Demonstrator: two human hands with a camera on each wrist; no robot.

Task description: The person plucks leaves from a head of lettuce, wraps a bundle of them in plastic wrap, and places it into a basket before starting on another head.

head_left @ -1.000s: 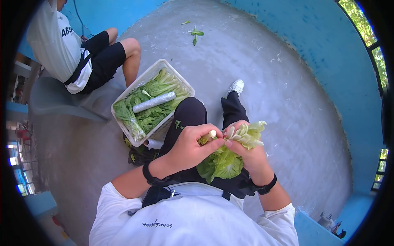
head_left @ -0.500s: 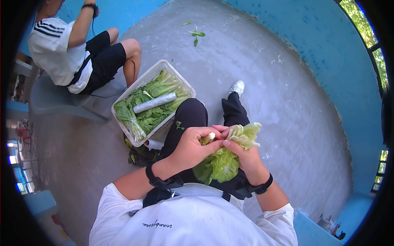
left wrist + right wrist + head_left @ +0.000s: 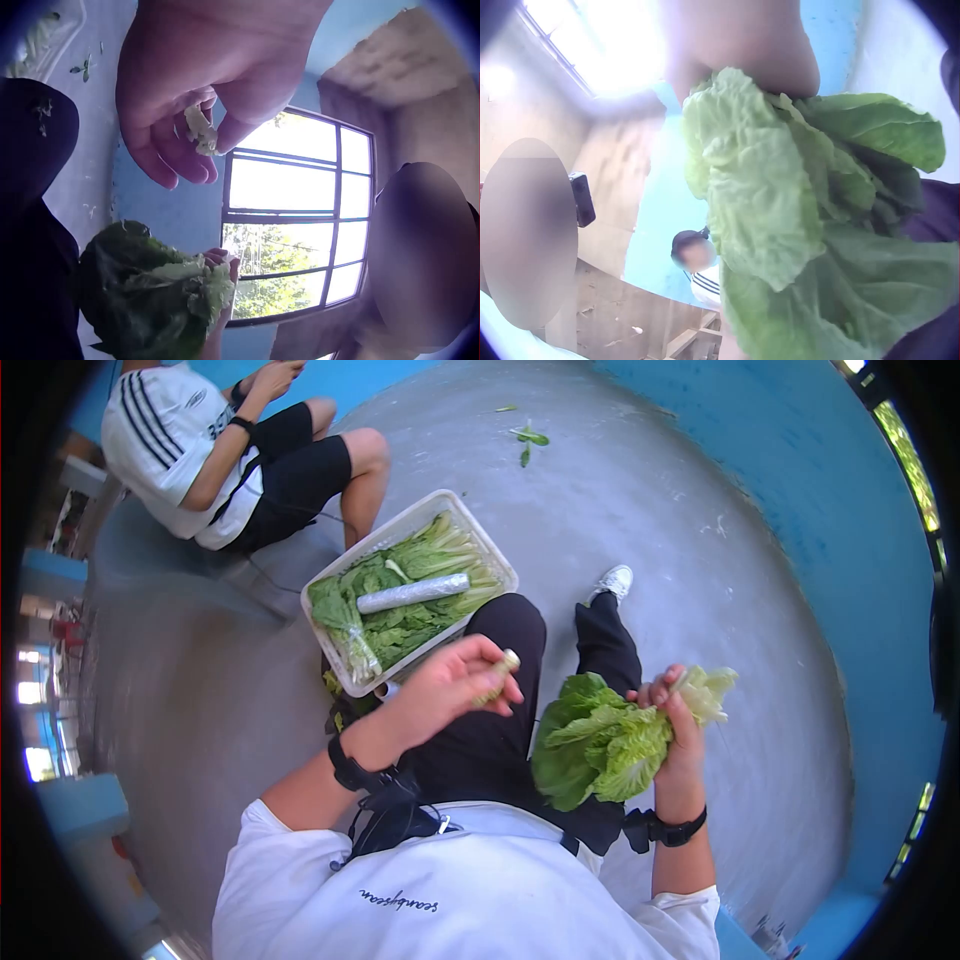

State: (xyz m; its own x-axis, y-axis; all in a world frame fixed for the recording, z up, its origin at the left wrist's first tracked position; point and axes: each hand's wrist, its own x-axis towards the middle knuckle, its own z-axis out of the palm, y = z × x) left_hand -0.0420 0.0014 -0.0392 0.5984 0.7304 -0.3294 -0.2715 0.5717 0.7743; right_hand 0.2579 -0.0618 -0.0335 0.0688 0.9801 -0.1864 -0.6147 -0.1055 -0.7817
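- My left hand [image 3: 450, 685] pinches a pale stem piece [image 3: 497, 676] between thumb and curled fingers; the wrist view shows the same scrap [image 3: 199, 130] held at the fingertips
- My right hand [image 3: 676, 720] grips the lettuce [image 3: 600, 745] by its pale base, fingers wrapped round it; the leaves hang toward 8 o'clock, so its long axis runs from 2 to 8
- The lettuce lies at 4 o'clock from my left hand, apart from it, over my lap
- The basket [image 3: 340, 565] of greens sits on the floor at 11 o'clock from my left hand; that hand is the nearer one, I judge
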